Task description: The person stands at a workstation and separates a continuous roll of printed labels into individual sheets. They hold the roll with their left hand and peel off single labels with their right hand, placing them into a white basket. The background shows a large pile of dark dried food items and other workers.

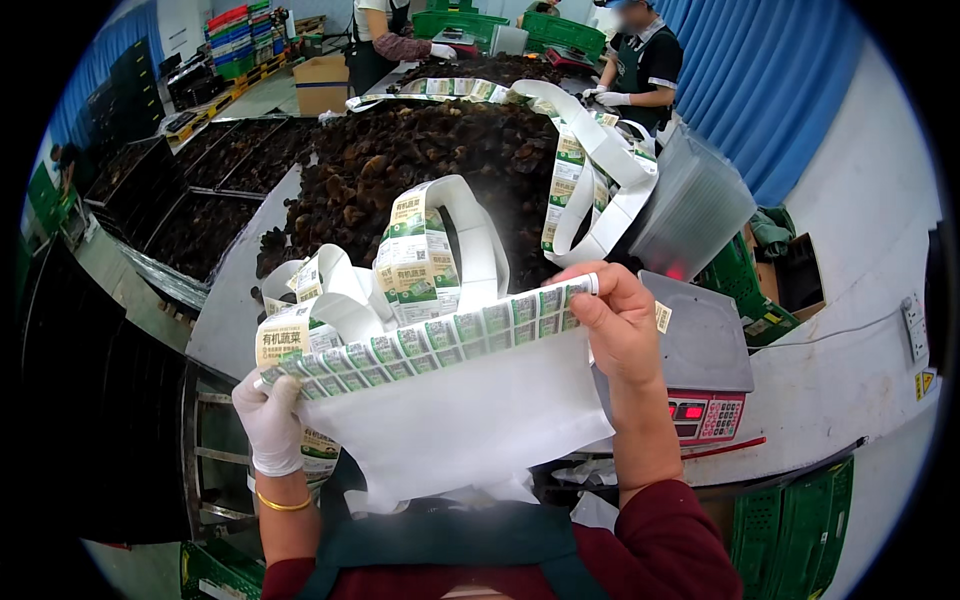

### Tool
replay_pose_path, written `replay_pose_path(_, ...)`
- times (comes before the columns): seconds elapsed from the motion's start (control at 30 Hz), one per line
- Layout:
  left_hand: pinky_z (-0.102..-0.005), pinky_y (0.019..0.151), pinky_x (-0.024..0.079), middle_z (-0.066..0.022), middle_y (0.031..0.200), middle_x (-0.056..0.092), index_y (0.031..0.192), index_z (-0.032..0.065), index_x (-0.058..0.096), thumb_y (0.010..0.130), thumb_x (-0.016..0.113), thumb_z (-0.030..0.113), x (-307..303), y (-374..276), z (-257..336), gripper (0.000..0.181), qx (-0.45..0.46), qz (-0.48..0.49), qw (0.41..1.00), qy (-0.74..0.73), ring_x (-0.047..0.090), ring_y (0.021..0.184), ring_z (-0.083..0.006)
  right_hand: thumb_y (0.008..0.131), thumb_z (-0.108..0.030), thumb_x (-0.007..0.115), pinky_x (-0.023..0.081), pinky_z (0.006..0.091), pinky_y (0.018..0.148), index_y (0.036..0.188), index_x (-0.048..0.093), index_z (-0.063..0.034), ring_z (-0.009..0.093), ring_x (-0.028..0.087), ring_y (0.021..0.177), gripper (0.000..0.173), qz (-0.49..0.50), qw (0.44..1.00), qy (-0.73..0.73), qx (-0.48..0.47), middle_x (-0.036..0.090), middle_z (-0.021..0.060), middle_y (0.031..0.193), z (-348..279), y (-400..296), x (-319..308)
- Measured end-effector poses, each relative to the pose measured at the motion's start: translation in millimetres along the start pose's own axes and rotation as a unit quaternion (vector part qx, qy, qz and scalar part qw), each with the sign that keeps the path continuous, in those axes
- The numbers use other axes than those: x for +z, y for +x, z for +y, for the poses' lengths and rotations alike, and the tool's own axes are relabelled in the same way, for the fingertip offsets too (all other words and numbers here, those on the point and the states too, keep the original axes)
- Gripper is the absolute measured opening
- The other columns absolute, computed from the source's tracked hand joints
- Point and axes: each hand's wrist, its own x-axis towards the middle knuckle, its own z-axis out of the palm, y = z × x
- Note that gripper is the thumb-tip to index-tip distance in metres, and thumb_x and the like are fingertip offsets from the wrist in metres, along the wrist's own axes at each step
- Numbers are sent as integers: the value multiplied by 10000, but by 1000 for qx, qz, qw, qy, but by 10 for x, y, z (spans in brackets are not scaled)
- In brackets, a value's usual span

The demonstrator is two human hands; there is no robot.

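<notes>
A sheet of small green-and-grey printed stickers (439, 337), bent over along its top edge, stretches between my two hands. Its white backing (465, 416) hangs down toward my apron. My left hand (271, 420), in a white glove, pinches the lower left end. At the upper right end, my bare right hand (616, 315) grips the sheet between thumb and fingers. Just behind it, long looped strips of printed labels (416, 255) lie on a heap of dark wood ear mushrooms (420, 150). Another tangle of label strip (600, 165) rests farther right on the heap.
A digital scale (694, 337) stands right of my right hand, beside stacked clear plastic trays (697, 199). Black crates of mushrooms (202, 225) line the left side. Green crates (795, 532) sit low right. Two people (645, 67) (379, 45) work at the table's far end.
</notes>
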Motion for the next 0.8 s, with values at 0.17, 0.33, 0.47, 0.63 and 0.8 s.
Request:
replay_pose_path(0.17,-228,750,454,-41,889,628,876,9,568,757,690,25,84,-26,14,171,-20,-37,998,-56,577,811,-108,828,27,588,413,189,703,860,559,-12,49,513,774,58,107,993,-40,19,580,24,906,158,-41,53)
replay_pose_path(0.33,-237,776,458,-47,911,626,855,24,578,715,721,-20,135,-62,44,205,-12,7,1000,-26,578,825,-111,828,6,610,406,175,675,836,536,-27,28,497,744,81,110,993,-13,27,575,5,866,245,-44,52)
replay_pose_path(0.47,-225,739,451,-35,850,627,785,26,586,738,694,-32,3,-46,17,131,21,35,999,4,563,775,-94,825,-15,632,404,166,664,797,510,-38,24,497,728,128,106,993,41,18,576,-6,858,295,-74,47)
replay_pose_path(0.63,-207,746,433,-30,889,624,824,33,569,767,698,30,-72,-2,-98,141,24,4,999,-44,545,789,-79,817,-7,633,414,163,673,837,530,-29,29,519,732,107,152,988,10,36,591,-2,843,298,-37,131)
replay_pose_path(0.8,-208,734,437,-43,910,625,891,20,566,750,709,24,148,-18,84,201,4,13,998,-53,562,793,-91,801,-30,650,437,182,660,937,567,-9,35,540,726,161,139,980,12,143,609,0,832,176,49,312)
